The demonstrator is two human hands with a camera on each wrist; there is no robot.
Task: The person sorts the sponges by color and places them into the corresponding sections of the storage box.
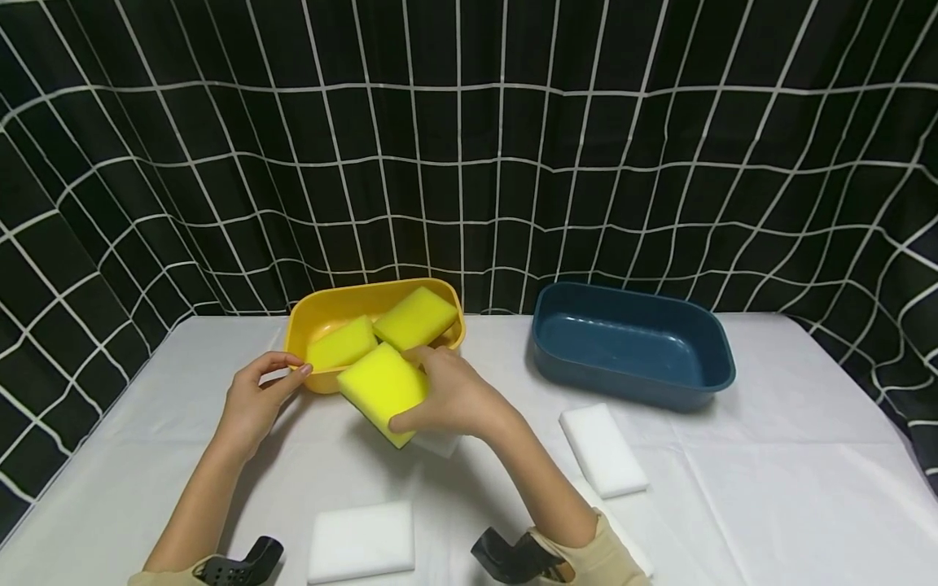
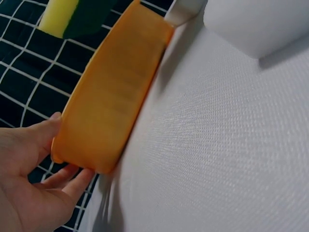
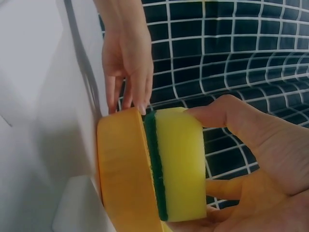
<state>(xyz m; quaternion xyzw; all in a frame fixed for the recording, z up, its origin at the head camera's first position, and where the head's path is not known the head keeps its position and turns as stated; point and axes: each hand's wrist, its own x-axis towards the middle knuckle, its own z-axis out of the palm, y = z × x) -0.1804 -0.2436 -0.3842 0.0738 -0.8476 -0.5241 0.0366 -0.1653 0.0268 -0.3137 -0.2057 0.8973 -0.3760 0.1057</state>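
Observation:
My right hand grips a yellow sponge with a dark green scouring side, tilted over the front rim of the yellow tub. In the right wrist view the held sponge overlaps the tub's rim, green layer facing the tub. At the tub's front left corner my left hand holds the rim, thumb at the top edge and fingers against the end wall, as the left wrist view shows on the orange-looking tub. Inside the tub lie two more yellow sponges, one at left and one at right.
A dark blue tub with a bare floor stands at the right. White foam blocks lie on the white cloth: one at front centre, one below the blue tub, others partly hidden by the right arm. A black gridded curtain hangs behind.

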